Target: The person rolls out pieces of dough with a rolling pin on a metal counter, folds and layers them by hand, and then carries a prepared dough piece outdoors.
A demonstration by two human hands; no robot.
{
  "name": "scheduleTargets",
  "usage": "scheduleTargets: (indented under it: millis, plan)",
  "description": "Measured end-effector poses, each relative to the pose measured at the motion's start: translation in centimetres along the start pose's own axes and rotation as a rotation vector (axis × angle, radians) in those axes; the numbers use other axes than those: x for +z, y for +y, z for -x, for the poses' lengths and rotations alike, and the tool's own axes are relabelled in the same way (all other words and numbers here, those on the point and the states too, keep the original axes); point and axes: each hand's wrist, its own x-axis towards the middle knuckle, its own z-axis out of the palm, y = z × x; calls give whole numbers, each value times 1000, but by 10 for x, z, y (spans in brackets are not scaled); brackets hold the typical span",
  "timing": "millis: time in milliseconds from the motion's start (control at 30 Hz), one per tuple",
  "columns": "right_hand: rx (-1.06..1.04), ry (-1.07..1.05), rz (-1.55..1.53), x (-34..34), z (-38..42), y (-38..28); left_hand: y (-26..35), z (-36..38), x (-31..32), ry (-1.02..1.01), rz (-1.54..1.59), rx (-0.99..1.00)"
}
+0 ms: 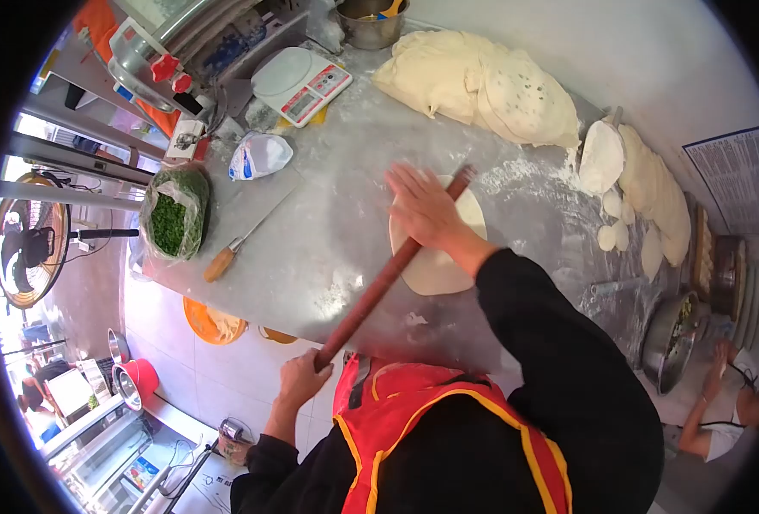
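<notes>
Rolling pin [394,267]: long, reddish wooden rod, lay across a flat, pale dough round [444,257] at mid-table. Right hand [422,206] pressed flat, fingers spread, on its far end; left hand [304,377] gripped its near end. Table [328,214]: floured steel; knife [240,243] left.

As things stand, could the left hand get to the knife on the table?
Probably yes. The left hand grips the near end of the rolling pin at the table edge, and the knife lies on bare metal further up that side, nothing between. It would have to let go first.
</notes>
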Motion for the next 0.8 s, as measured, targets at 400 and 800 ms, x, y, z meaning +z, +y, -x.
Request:
scheduleTargets:
  millis: [400, 800]
  plan:
    - [60, 14, -53, -19, 72, -3, 29, 10, 33, -14, 43, 94]
    - [585, 384, -84, -67, 211, 17, 60, 13, 54, 165, 132, 19]
